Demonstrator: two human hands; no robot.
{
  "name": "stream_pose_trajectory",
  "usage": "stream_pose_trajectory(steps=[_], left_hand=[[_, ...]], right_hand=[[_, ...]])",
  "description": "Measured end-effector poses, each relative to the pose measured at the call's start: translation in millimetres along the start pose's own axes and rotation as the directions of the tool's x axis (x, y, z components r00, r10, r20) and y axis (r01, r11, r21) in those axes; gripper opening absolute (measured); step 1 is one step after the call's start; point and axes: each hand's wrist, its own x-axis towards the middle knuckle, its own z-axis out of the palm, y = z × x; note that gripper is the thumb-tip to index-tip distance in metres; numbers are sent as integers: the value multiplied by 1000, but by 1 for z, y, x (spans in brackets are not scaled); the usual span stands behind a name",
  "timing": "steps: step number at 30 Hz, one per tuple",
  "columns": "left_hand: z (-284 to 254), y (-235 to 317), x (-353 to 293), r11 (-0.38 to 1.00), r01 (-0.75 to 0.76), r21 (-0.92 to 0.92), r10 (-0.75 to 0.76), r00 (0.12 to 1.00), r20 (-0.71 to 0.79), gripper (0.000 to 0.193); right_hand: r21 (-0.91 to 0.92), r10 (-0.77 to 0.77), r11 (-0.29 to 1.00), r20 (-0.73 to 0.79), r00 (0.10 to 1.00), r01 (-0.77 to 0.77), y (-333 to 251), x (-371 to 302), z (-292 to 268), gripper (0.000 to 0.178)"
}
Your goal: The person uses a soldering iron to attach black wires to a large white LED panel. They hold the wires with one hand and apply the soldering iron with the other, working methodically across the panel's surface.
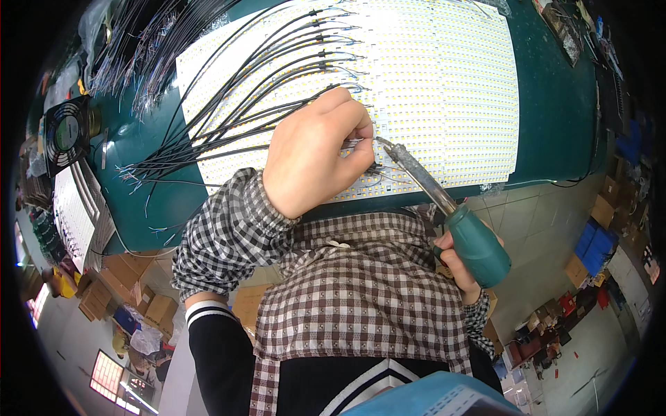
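Observation:
My right hand (459, 263) is closed round the green handle of a soldering iron (479, 243). The iron slants up and left, its bent tip beside the fingertips of my left hand (316, 152). Those fingers are pinched together over a white LED panel (444, 104), at the end of a black cable (243, 149); the wire ends between them are mostly hidden. Several black cables lie across the panel's left half, their thin coloured wires meeting a row of joints near its middle. Whether the iron's tip touches the board, I cannot tell.
The panel lies on a green table (555, 104). Bundles of loose black cables (149, 52) are at the upper left. A black fan (67, 132) stands at the left edge, above a stack of white boards (80, 215). Cardboard boxes (156, 312) sit on the floor behind.

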Motion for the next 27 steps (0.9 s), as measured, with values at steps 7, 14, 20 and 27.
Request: stream_pose_trajectory(steps=[7, 14, 20, 27], left_hand=[[0, -1, 0, 1000, -4, 7, 4, 1000, -7, 9], [1, -2, 1, 1000, 0, 9, 0, 1000, 0, 9], [0, -4, -1, 998, -51, 47, 52, 998, -33, 8], [3, 0, -3, 999, -13, 33, 13, 1000, 2, 8]], right_hand=[[12, 7, 1000, -2, 1000, -7, -3, 2, 1, 52], [67, 13, 998, -34, 999, -11, -2, 1, 2, 47], [-70, -8, 997, 29, 1000, 10, 21, -14, -6, 56], [215, 31, 977, -93, 995, -10, 30, -9, 0, 56]])
